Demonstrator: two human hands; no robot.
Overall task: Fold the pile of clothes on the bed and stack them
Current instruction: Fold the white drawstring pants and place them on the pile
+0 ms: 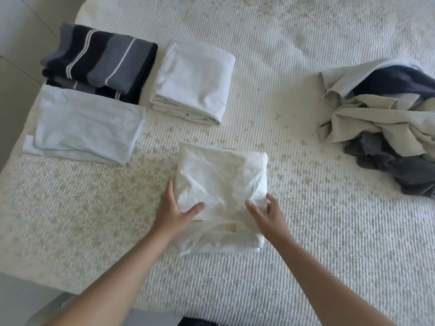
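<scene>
A person's two bare forearms reach from the near edge over a bed (306, 231) covered in a ribbed cream quilt with faint tan flecks. Between the hands lies a folded white garment (221, 182), a rough rectangle, crumpled on top, with layered edges showing at its near end.

The left hand (175, 208) lies at the garment's left side, fingers straight along the edge and thumb spread onto the cloth; it touches the fabric without gripping it. The right hand (266, 211) is at the garment's near right corner, fingers loosely bent with tips on or just above the cloth (whether it pinches any fabric cannot be told).

Three folded pieces sit on the far left of the bed. Farthest is a striped navy and grey stack (98, 60). Just to its right is a folded white piece (193, 83) with a small button visible on its near edge. Nearer, touching the striped stack's near side, lies a folded pale blue piece (87, 125).

At the right edge, well apart from the folded pieces, is an unfolded pile of clothes (386, 121), beige, navy and dark grey cloth tangled together.
</scene>
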